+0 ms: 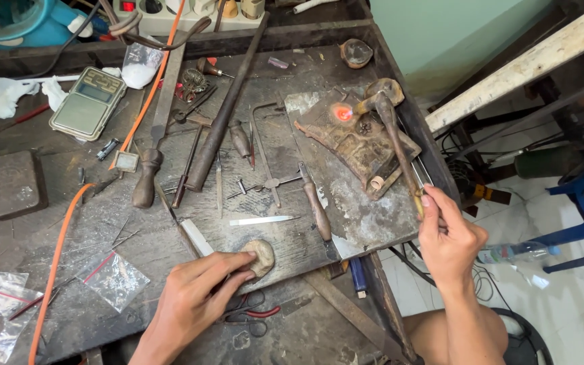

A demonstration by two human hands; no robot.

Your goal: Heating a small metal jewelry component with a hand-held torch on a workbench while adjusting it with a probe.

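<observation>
Left hand [197,290] resting flat, fingers loose, touching rounded tan stone lump [259,257] at near edge of scarred dark wooden workbench [69,223]. Right hand [449,236] gripping long thin torch stem [400,152] — glowing orange spot [343,113] burning on charred soldering block [356,138] farther back.

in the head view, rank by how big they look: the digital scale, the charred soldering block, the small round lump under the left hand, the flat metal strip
1. charred soldering block, largest
2. digital scale
3. flat metal strip, longer but thin
4. small round lump, partly covered by the left hand

The last two are close; the order is unsure.
</observation>
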